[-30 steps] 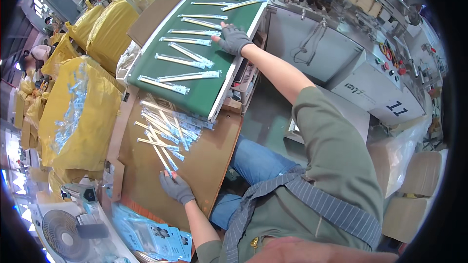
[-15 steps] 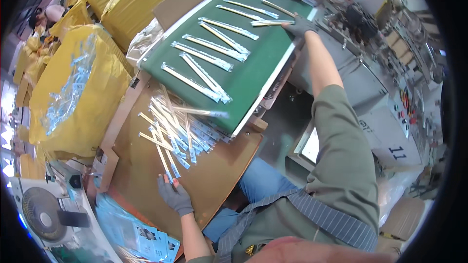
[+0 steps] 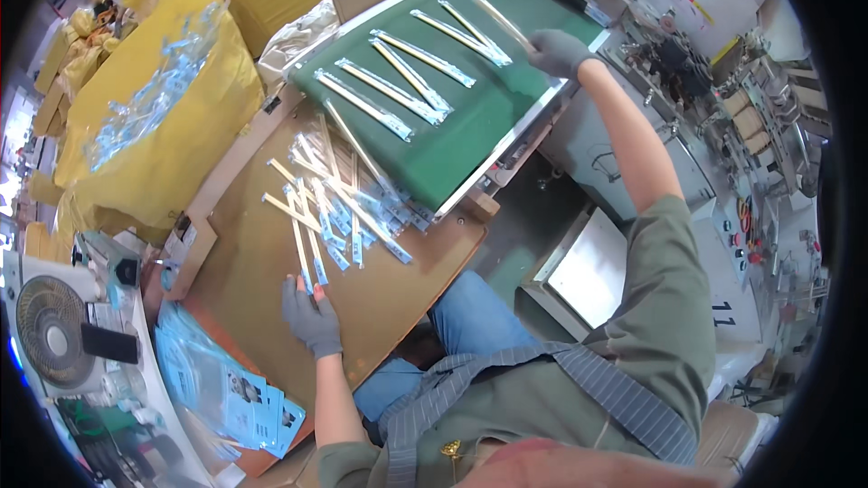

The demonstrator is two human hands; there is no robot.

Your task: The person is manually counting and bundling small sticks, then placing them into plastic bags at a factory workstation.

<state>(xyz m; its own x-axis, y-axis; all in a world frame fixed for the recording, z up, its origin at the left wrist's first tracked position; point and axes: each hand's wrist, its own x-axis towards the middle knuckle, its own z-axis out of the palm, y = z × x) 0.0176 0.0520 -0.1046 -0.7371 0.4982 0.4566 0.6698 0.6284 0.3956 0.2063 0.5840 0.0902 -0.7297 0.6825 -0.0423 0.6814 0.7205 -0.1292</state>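
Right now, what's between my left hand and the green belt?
The head view shows a pile of wrapped sticks on the brown table between them.

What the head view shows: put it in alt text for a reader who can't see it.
A person's gloved right hand is at a blurred wrapped stick over a green belt bearing more; the gloved left hand is at the blue ends of sticks piled on a brown table. At left, a yellow bag holds blue-and-clear wrappers.
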